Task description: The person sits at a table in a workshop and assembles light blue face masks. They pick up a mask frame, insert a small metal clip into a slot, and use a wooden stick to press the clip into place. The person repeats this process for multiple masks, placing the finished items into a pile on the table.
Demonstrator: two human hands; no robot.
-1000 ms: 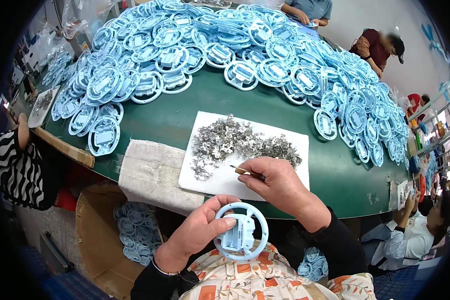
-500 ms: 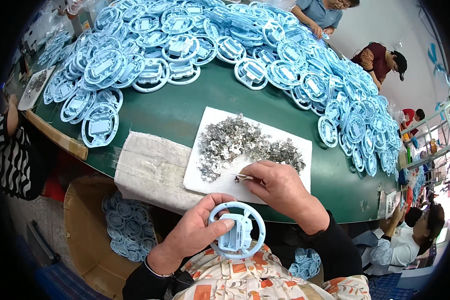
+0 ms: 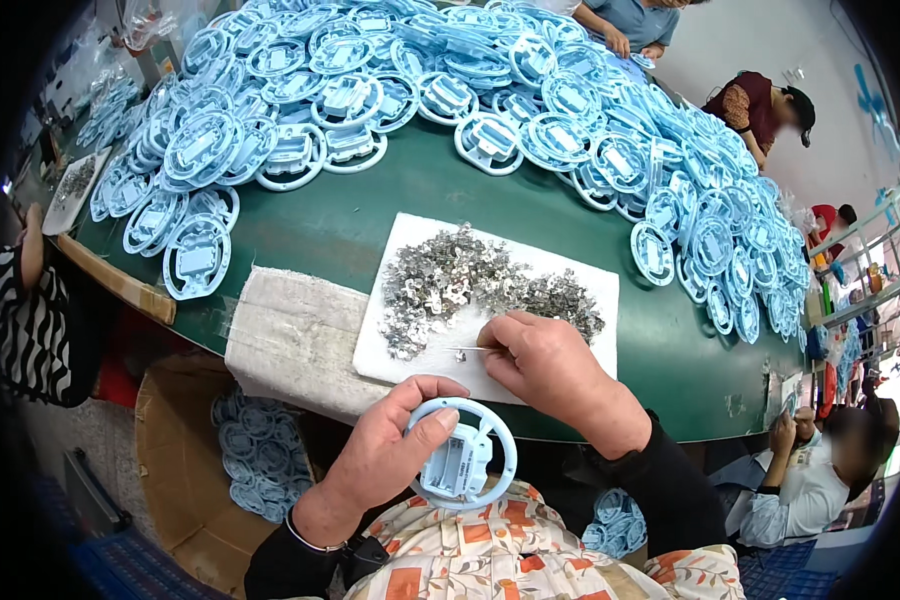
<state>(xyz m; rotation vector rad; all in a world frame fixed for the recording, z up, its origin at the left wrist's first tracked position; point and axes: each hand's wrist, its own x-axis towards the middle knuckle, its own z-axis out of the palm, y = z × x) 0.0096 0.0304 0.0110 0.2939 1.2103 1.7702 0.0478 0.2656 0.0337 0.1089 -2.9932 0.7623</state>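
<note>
My left hand (image 3: 385,450) grips a light blue toy steering wheel (image 3: 458,467), thumb over its upper rim and fingers behind it. The wheel's hollow middle housing faces up. Between its thumb and fingertips my right hand (image 3: 560,375) pinches a thin, pale tool (image 3: 472,348) that sticks out to the left. Close by the tool's tip is a small metal piece (image 3: 460,357); whether they touch I cannot tell. Under them lies a white foam tray (image 3: 382,360), bearing a heap of small silvery metal pieces (image 3: 440,285).
A large pile of blue toy steering wheels (image 3: 340,100) covers the far side of the green table (image 3: 340,225). A grey-white cloth pad (image 3: 285,335) adjoins the tray. Below left stands a cardboard box (image 3: 185,470) with more wheels. Several other people sit or stand around.
My right hand has shifted slightly left with the tool over the tray. The wheel in my left hand has moved a little left and up. The view has shifted slightly.
</note>
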